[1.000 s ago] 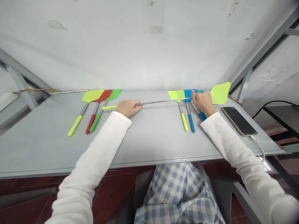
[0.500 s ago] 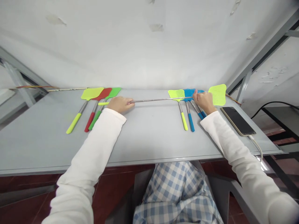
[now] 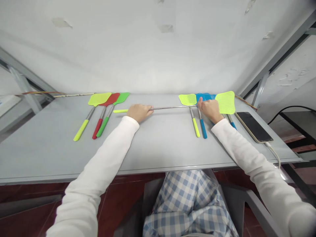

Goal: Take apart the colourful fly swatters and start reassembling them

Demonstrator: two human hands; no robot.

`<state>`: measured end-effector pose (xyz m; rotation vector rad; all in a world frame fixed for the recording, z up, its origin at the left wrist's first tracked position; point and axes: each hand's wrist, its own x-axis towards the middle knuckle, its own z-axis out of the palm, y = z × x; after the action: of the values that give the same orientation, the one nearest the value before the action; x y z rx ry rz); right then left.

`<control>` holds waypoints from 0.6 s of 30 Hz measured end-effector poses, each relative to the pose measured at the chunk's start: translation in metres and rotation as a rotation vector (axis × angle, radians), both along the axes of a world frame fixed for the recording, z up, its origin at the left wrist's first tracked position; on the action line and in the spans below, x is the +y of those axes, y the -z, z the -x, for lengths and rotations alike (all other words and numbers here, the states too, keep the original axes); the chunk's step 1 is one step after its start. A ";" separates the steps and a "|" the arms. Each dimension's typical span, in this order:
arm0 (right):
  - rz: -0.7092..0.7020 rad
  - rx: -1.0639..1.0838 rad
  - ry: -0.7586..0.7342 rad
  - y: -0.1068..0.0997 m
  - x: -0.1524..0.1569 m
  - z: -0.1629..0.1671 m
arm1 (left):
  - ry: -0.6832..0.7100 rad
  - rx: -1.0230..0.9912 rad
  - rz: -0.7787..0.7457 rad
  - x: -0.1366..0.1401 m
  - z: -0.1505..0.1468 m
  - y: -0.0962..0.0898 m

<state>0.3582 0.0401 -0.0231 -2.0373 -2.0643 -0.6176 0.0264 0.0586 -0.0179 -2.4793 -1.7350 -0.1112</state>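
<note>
Yellow-green fly swatter: probably light and springy, best held by handle and near head, clasped so now by left hand and right hand.

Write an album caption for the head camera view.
Left hand and right hand hold a lime fly swatter crosswise over a grey table with other colourful swatters.

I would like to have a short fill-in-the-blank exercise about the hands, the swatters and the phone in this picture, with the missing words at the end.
1. The left hand grips the held swatter at its ____ end, while the right hand is near its head.
2. At the left, the swatter between the yellow swatter and the green swatter is ____.
3. The phone lies on the table's ____ side.

Missing words: handle; red; right.
</note>
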 end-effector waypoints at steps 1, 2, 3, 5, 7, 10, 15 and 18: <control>0.005 0.003 -0.016 -0.001 -0.002 0.008 | 0.003 0.037 -0.006 -0.004 -0.008 -0.001; 0.005 0.005 -0.032 -0.001 -0.005 0.016 | 0.004 0.072 -0.011 -0.009 -0.016 -0.002; 0.005 0.004 -0.048 -0.003 -0.008 0.023 | 0.009 0.100 -0.011 -0.014 -0.025 -0.003; 0.018 -0.001 -0.075 -0.005 -0.014 0.036 | 0.032 0.112 0.002 -0.024 -0.040 -0.004; 0.044 -0.008 -0.098 -0.007 -0.020 0.048 | 0.056 0.098 0.008 -0.034 -0.055 -0.004; 0.059 -0.013 -0.141 -0.009 -0.030 0.064 | 0.085 0.056 0.004 -0.047 -0.072 -0.002; 0.053 -0.026 -0.197 -0.006 -0.039 0.080 | 0.113 0.014 0.001 -0.056 -0.081 0.000; 0.077 -0.013 -0.225 -0.005 -0.039 0.082 | 0.111 -0.001 -0.013 -0.053 -0.078 -0.002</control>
<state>0.2762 0.0010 -0.0176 -1.8051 -2.3151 -0.5210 0.1044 0.0052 -0.0156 -2.5663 -1.5912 -0.1324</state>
